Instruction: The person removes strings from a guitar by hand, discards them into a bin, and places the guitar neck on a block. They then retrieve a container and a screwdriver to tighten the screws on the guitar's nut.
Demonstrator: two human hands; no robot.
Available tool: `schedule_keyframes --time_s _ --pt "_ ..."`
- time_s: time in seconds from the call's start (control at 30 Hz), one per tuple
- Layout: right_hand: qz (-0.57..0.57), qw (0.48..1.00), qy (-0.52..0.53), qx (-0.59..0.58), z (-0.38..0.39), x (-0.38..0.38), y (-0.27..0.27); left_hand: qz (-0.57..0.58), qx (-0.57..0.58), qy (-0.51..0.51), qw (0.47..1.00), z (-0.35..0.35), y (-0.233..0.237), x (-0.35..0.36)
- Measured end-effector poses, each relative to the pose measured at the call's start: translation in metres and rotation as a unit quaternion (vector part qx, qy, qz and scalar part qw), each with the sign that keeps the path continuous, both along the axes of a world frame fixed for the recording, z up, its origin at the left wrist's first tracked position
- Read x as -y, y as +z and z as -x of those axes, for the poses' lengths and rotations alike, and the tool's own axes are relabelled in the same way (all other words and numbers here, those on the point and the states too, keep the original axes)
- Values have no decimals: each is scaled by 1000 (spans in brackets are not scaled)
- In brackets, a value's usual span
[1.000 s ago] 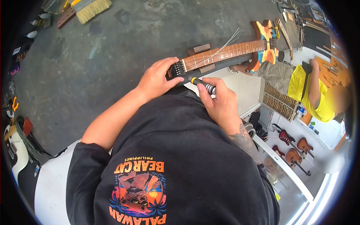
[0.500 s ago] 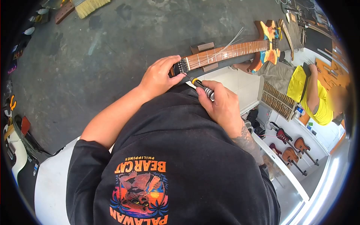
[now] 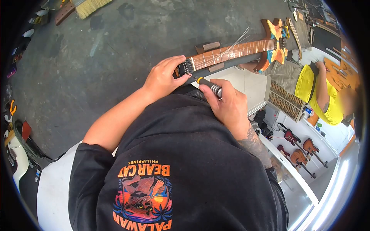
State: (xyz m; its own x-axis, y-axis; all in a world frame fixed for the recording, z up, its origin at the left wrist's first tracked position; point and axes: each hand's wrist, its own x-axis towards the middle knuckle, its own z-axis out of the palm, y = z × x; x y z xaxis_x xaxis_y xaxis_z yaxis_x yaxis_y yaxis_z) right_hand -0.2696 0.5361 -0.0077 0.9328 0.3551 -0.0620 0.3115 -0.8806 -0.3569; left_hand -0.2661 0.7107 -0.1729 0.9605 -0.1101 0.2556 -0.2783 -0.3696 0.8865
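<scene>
An electric guitar with a colourful painted body (image 3: 273, 52) lies face up on the bench, its headstock (image 3: 182, 70) toward me. My left hand (image 3: 162, 77) is closed around the headstock end, fingers over the far side and thumb at the near edge. In my right hand (image 3: 230, 104) is a screwdriver (image 3: 211, 86) with a dark handle and a yellow band. Its tip points at the near side of the string lock at the nut (image 3: 187, 66), close to my left thumb; whether it touches a screw is too small to tell. Loose strings (image 3: 239, 39) rise off the fretboard.
A brown neck support (image 3: 208, 47) stands under the neck on the dark bench (image 3: 96, 69). A brush (image 3: 90, 7) lies at the far left edge. To the right, a person in a yellow shirt (image 3: 305, 85) stands near hanging guitars (image 3: 298, 157). A white guitar (image 3: 20, 154) is at left.
My right hand has shifted slightly, with its fingers in a changed position on the screwdriver handle. My left hand and the guitar stay in place.
</scene>
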Motion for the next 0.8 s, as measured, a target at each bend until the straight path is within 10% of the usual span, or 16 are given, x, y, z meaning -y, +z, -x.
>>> schedule_keyframes --time_s 0.4,0.8 --pt "34 979 193 -56 -28 -5 28 10 -4 -5 1000 -1 0 -1" --pt "45 988 146 -32 -28 -12 40 18 4 -8 1000 -3 -1 -2"
